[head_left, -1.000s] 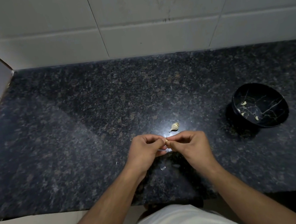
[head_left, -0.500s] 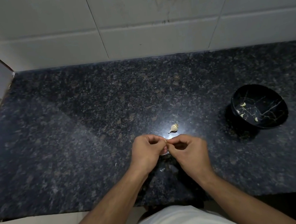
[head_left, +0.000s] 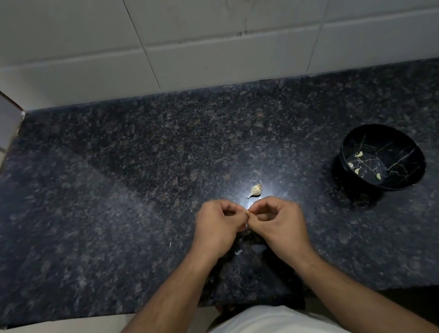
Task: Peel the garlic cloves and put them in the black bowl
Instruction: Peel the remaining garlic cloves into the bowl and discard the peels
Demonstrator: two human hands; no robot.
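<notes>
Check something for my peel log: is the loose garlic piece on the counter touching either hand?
Apart. The head view shows dark counter between the loose garlic piece and both the left hand and right hand.

Bowl (head_left: 383, 160) right of hands; garlic piece (head_left: 255, 190) just behind them.

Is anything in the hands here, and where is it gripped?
A garlic clove, pinched between the fingertips of the left hand and right hand, one at each end. Most of it is hidden.
</notes>
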